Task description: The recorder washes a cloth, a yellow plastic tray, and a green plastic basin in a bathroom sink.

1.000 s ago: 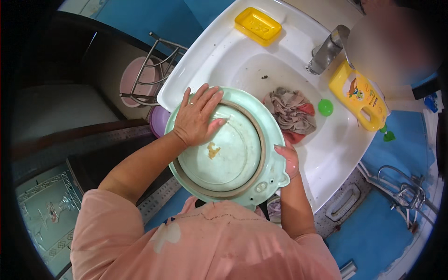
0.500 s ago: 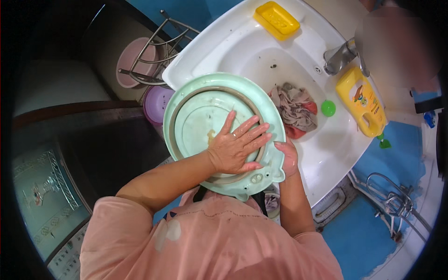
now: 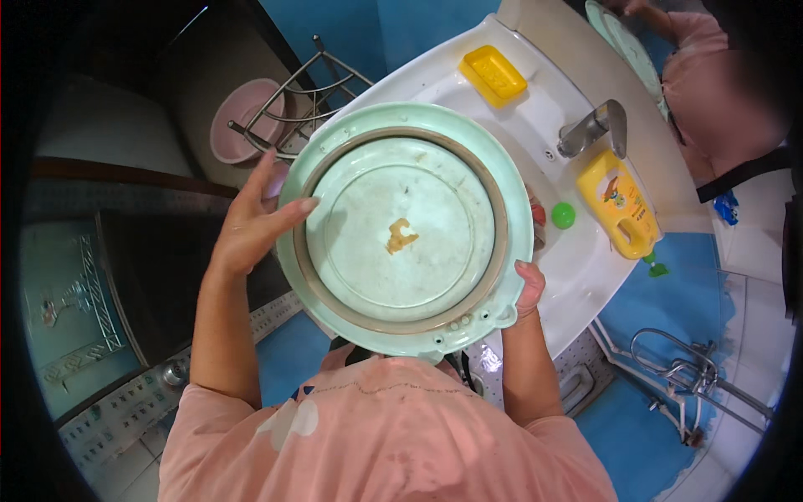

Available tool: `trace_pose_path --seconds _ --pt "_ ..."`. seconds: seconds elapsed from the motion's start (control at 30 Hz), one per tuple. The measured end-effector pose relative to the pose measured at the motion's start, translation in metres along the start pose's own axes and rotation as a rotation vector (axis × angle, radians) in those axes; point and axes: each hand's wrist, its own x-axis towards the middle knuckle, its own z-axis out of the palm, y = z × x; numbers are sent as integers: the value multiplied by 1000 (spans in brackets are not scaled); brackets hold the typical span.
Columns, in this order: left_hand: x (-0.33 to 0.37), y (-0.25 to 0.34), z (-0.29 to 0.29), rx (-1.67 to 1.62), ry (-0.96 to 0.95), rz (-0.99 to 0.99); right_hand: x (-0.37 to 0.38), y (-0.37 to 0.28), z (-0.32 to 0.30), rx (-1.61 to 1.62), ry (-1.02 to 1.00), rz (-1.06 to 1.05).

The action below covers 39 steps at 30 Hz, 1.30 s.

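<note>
A round mint-green plastic basin [image 3: 401, 226] with a grey-brown ring and two small ear-like tabs faces me underside up, in front of my chest. A torn tan patch sticks to its middle. By the lower right rim, my right hand [image 3: 529, 289] grips the basin with the thumb on its edge. My left hand [image 3: 255, 222] is open at the left rim, fingers spread and thumb tip over the edge; I cannot tell whether it touches. Behind the basin, a reddish cloth [image 3: 537, 215] shows only a sliver inside the white sink [image 3: 585, 276].
On the sink stand a yellow soap dish [image 3: 493, 77], a chrome faucet [image 3: 592, 130] and a yellow bottle [image 3: 619, 205]. A green ball-like piece [image 3: 563, 215] lies nearby. At left are a metal rack [image 3: 293, 109] and pink basin [image 3: 242, 121]. A shower fitting [image 3: 686, 368] hangs lower right.
My left hand has lifted off the basin's underside and moved to its left rim. The basin now covers most of the cloth. My right hand keeps its grip.
</note>
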Motion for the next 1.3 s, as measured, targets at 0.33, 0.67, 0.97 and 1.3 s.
trace_pose_path --seconds 0.33,0.67,0.97,1.3 --pt "-24 -48 25 -396 -13 -67 -3 -26 20 -296 73 2" --pt "-35 -24 52 -545 34 324 -13 -97 41 -737 -58 -287" --pt "-48 -76 -17 -531 87 245 -12 -37 81 -639 -270 -1" --pt "-48 -321 -84 -183 273 -567 39 146 137 -1072 -557 467"
